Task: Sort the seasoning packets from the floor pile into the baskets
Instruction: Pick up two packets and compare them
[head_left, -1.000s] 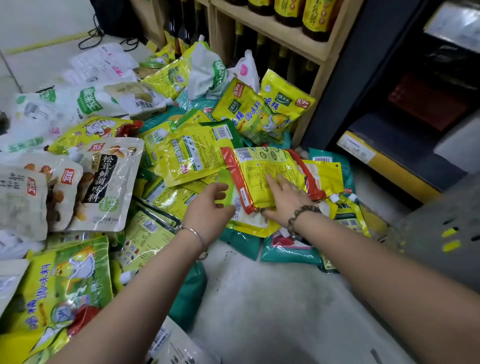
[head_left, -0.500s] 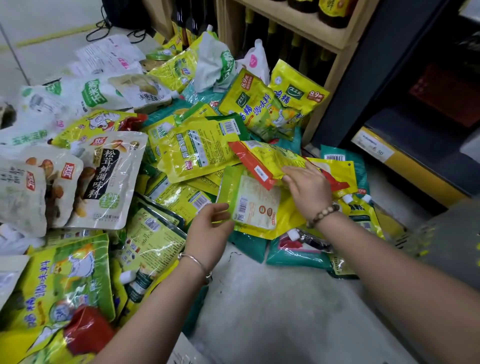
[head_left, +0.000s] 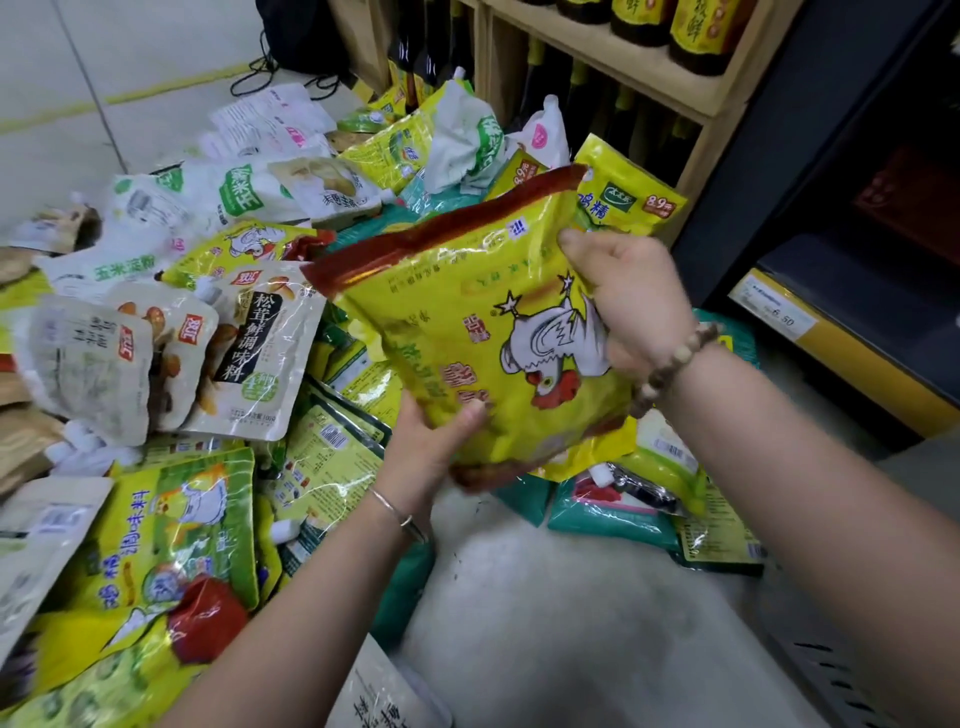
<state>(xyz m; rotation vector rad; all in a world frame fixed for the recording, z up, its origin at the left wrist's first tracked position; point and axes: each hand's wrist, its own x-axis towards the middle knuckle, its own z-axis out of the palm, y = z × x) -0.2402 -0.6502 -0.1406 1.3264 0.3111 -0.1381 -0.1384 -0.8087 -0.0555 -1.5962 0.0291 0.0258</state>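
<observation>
A: Which step is in hand?

B: A pick is judged to be under way. Nearest, a strip of bare floor (head_left: 545, 623) is seen between the forearms. Above it, the yellow rooster packet (head_left: 467, 312) is held clear of the floor pile (head_left: 208, 364), tilted, with its red sealed edge uppermost. Its lower edge is gripped by the left hand (head_left: 421, 457), thumb on the front. Its right side is clasped near the top by the right hand (head_left: 634, 296).

A: What is called for next?

B: The packet must be carried to the matching basket and released. No basket is plainly shown. A grey slotted surface (head_left: 831, 675) at the lower right may be one, but that cannot be told.

A: And the room for moving?

B: Open room is offered only over the bare floor, toward the person. On the left, packets are heaped edge over edge. Beyond, the far side is closed by the wooden shelf (head_left: 649, 67), and the right by a dark cabinet (head_left: 831, 156).
</observation>
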